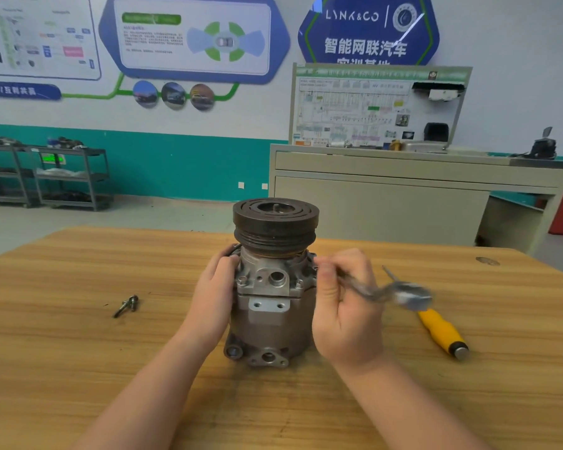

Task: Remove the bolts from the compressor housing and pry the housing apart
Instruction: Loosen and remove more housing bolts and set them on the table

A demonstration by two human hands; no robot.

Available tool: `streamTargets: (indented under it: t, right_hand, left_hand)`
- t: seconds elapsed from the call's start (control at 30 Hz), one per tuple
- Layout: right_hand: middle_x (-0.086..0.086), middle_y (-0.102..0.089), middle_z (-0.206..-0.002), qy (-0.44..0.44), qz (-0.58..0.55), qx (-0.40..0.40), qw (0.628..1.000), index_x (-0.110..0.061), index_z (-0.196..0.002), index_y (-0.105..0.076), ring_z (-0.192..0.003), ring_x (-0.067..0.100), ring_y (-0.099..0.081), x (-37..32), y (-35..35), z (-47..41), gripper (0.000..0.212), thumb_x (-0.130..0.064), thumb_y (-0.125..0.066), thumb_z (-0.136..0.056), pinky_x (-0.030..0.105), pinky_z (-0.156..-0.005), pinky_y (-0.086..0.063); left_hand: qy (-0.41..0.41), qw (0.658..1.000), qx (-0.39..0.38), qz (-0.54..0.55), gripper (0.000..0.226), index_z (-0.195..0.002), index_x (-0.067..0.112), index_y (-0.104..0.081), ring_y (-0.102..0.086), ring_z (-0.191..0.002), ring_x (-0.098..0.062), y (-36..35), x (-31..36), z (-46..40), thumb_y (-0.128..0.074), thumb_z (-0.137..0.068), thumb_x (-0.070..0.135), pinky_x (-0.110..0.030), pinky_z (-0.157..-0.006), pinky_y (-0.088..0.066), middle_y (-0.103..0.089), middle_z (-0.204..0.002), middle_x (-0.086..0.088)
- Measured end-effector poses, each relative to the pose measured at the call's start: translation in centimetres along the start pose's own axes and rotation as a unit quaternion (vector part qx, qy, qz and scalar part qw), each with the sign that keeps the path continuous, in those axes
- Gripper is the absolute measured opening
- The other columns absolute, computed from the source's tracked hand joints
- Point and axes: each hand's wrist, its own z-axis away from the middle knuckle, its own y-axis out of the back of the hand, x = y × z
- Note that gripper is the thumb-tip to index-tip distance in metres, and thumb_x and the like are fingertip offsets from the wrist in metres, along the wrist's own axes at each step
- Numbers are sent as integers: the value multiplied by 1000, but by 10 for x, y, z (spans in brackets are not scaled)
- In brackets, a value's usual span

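From the head view, one compressor [273,297] stands upright mid-tabletop [78,352], pulley on top. The left hand [213,297] grips its left side; the right hand [345,306] holds a blurred metal wrench [400,293] at the upper right flange. Two removed bolts [127,305] lie toward the left edge; one yellow-handled screwdriver [441,332] lies right.
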Motion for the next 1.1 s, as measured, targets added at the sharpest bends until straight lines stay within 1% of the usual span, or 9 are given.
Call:
streamTargets:
  t: [0.1, 0.2, 0.33, 0.43, 0.7, 0.8, 0.9, 1.0, 1.1]
  right_hand:
    - [3, -61, -77, -160, -141, 128, 969, -29, -91, -41, -47, 12, -46, -5, -2, -3, 12, -29, -36, -102, 21, -48, -40]
    - [5, -63, -63, -362, -265, 213, 868, -22, -92, -41, -35, 14, -40, 6, 2, -14, 14, -11, -33, -99, 18, -39, -34]
    - [9, -63, -57, -590, -388, 146, 693, -9, -96, -49, -36, 11, -44, 33, 13, -35, 15, -11, -36, -104, 19, -35, -37]
    - [14, -68, -67, -589, -461, 144, 647, -8, -93, -51, -46, 14, -58, 35, 20, -38, 22, -17, -36, -105, 21, -44, -49]
    - [6, -70, -78, -322, -232, 96, 913, -30, -88, -49, -51, 20, -64, 6, 19, -30, 18, -26, -40, -102, 30, -55, -55]
    - [3, -69, -85, -222, -149, 66, 961, -47, -85, -49, -54, 19, -65, 0, 21, -26, 20, -34, -42, -98, 35, -60, -56]
    - [0, -66, -79, -141, -93, 36, 985, -50, -90, -49, -54, 12, -63, 0, 20, -22, 20, -34, -43, -99, 29, -60, -54]
    - [4, -62, -64, -90, -54, 24, 994, -27, -92, -54, -53, 9, -61, 0, 19, -17, 17, -37, -43, -101, 31, -55, -52]
    - [5, -60, -62, -20, -9, -1, 1000, -13, -92, -56, -52, 14, -60, -1, 17, -13, 19, -28, -48, -100, 29, -51, -50]
  left_hand:
    - [4, 1000, -3, 0, 28, -106, 44, -56, -56, -99, 8, 0, -1, 0, -35, -103, 27, -18, -76, -42, -63, -107, 21]
    - [8, 1000, -1, 4, 28, -108, 44, -57, -58, -92, 15, 0, -1, -1, -35, -103, 28, -14, -72, -41, -63, -103, 24]
    - [10, 1000, 0, 6, 27, -109, 45, -54, -55, -92, 17, -1, -2, -1, -35, -103, 28, -12, -71, -40, -62, -105, 25]
    - [17, 1000, 1, 7, 26, -105, 46, -54, -55, -93, 14, 0, -3, -2, -35, -103, 29, -9, -68, -41, -60, -102, 26]
    - [11, 1000, -2, 4, 28, -101, 49, -56, -58, -97, 11, 1, -8, -6, -36, -102, 28, -14, -72, -44, -64, -102, 25]
    - [19, 1000, -8, 6, 27, -101, 48, -54, -56, -106, -1, 1, -8, -5, -36, -102, 28, -24, -80, -45, -64, -110, 17]
    - [10, 1000, -18, -10, 28, -102, 50, -53, -56, -99, 13, 2, -9, -6, -35, -103, 29, -14, -76, -45, -60, -104, 27]
    - [-2, 999, -30, -34, 26, -116, 44, -52, -50, -92, 27, 6, -11, -7, -33, -104, 33, 1, -71, -39, -56, -106, 28]
    - [41, 996, -73, 5, 51, -137, 32, -55, -51, -127, -10, 10, -10, -13, -38, -92, 49, -34, -110, -38, -60, -134, 6]
